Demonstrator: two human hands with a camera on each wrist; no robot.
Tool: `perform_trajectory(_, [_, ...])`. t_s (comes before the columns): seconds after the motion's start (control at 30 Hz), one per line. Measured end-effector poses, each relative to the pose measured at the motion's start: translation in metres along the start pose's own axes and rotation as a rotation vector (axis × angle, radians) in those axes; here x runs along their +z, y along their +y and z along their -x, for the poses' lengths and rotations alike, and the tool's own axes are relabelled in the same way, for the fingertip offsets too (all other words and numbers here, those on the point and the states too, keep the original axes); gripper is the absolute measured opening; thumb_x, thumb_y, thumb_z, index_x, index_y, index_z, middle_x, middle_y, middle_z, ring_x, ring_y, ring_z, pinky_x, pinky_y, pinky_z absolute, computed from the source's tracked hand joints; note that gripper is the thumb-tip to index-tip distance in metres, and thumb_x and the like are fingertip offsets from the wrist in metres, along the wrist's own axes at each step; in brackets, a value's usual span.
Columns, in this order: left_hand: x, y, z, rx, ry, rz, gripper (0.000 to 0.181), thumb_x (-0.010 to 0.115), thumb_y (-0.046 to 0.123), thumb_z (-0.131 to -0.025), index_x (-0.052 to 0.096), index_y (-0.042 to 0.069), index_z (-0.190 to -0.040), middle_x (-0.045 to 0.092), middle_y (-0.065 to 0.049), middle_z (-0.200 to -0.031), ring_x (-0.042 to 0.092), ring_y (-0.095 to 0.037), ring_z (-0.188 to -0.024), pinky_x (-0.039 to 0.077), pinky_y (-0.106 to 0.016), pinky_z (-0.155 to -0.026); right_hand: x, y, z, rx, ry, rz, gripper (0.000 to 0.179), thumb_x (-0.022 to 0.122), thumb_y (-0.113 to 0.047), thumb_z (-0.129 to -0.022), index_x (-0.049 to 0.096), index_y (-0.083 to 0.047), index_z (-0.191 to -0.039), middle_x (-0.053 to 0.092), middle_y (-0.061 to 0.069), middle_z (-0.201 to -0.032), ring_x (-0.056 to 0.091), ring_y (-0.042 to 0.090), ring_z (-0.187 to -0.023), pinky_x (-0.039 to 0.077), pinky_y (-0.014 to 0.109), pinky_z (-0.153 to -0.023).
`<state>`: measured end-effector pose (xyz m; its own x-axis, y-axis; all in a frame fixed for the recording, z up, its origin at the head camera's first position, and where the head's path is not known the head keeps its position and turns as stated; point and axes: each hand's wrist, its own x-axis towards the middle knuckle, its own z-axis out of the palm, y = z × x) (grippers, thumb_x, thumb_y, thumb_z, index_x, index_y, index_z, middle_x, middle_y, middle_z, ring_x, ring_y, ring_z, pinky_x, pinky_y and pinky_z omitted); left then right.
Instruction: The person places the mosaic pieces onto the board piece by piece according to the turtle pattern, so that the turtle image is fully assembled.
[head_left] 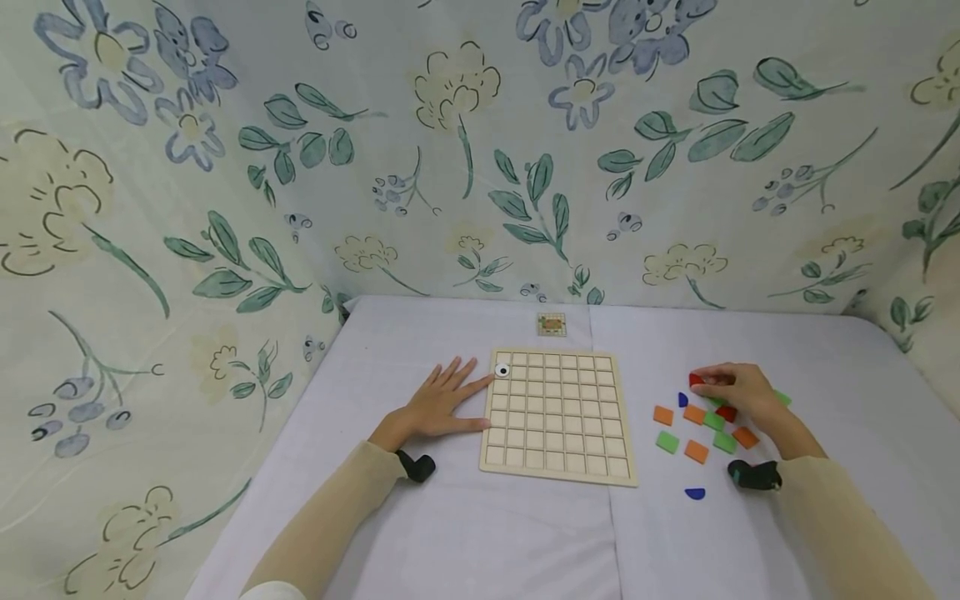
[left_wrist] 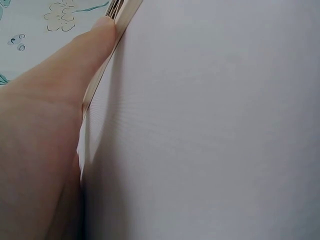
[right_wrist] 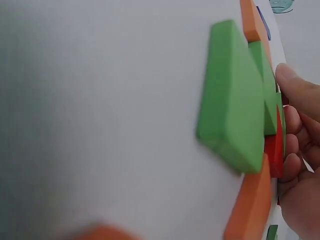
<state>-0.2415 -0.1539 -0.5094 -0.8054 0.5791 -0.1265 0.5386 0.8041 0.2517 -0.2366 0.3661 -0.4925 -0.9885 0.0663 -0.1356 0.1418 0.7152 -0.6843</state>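
Observation:
A square wooden grid board (head_left: 557,417) lies on the table, with a white disc bearing a black dot (head_left: 502,371) in its far-left cell. My left hand (head_left: 442,404) rests flat with fingers spread, thumb and index fingertip at the board's left edge; the left wrist view shows the thumb (left_wrist: 95,42) against that edge. To the right of the board, my right hand (head_left: 738,390) pinches a red piece (head_left: 696,380) between thumb and fingers, over a loose group of orange, green and red tiles. A green tile (right_wrist: 232,100) fills the middle of the right wrist view.
Orange tiles (head_left: 696,452), green tiles (head_left: 667,442) and blue half-round pieces (head_left: 695,493) lie scattered right of the board. A small patterned card (head_left: 552,324) lies behind the board. Floral fabric (head_left: 480,150) hangs behind the white-covered table (head_left: 420,533).

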Motion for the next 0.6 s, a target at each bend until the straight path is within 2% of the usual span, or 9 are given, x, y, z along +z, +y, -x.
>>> perform_trajectory(0.1, [0.000,0.000,0.000,0.001,0.001,0.007,0.088,0.043,0.081,-0.087,0.014,0.040,-0.160,-0.002,-0.002,-0.167,-0.011,-0.028,-0.151,-0.006,-0.051,-0.119,-0.002,-0.001,0.001,-0.002,-0.010,0.013,0.065,0.080,-0.031,-0.087,0.056,0.012,-0.130,0.057,0.029,-0.114,0.048,0.037,-0.096,0.045,0.025,-0.072])
perform_trajectory(0.3, [0.001,-0.001,0.000,0.005,0.009,0.008,0.087,0.044,0.080,-0.087,0.016,0.040,-0.159,-0.002,-0.003,-0.167,-0.010,-0.029,-0.152,-0.006,-0.052,-0.119,-0.003,-0.011,0.006,-0.047,-0.020,0.017,0.064,0.078,-0.032,-0.089,0.056,0.011,-0.131,0.057,0.029,-0.116,0.048,0.038,-0.098,0.045,0.022,-0.069])
perform_trajectory(0.37, [0.001,-0.001,0.000,0.002,0.007,0.008,0.087,0.044,0.080,-0.087,0.015,0.041,-0.159,-0.002,-0.002,-0.167,-0.010,-0.028,-0.151,-0.007,-0.052,-0.119,-0.001,-0.017,0.007,-0.069,-0.012,0.019,0.059,0.077,-0.028,-0.089,0.057,0.010,-0.129,0.059,0.027,-0.113,0.048,0.036,-0.097,0.046,0.020,-0.067])
perform_trajectory(0.6, [0.002,-0.002,-0.001,-0.003,0.008,-0.005,0.088,0.042,0.083,-0.086,0.014,0.041,-0.159,-0.002,-0.002,-0.167,-0.011,-0.028,-0.152,-0.006,-0.052,-0.119,0.010,-0.042,0.008,-0.161,0.040,0.034,0.048,0.078,-0.021,-0.089,0.064,0.008,-0.124,0.057,0.014,-0.095,0.046,0.030,-0.091,0.041,0.026,-0.066])
